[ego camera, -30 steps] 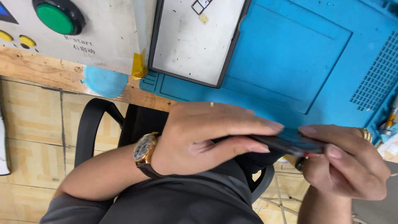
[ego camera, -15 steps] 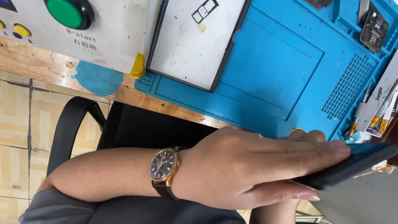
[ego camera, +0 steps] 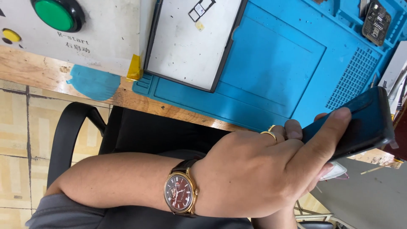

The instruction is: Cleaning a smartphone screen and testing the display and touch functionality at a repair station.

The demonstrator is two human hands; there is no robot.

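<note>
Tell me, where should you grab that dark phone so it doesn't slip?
Grip the dark phone by its two long thin edges, coming from underneath. It is flat and slim, so fingers wrap the edges easily. The left hand does about this, with a finger along its upper edge. The right hand isn't visible.

The phone (ego camera: 360, 123) is a dark, flat slab with rounded corners and a blue-green shine on its upper face. It is tilted, with the far end raised toward the right edge of the view. Its near end is covered by fingers, and it is held just above the table edge.
</note>
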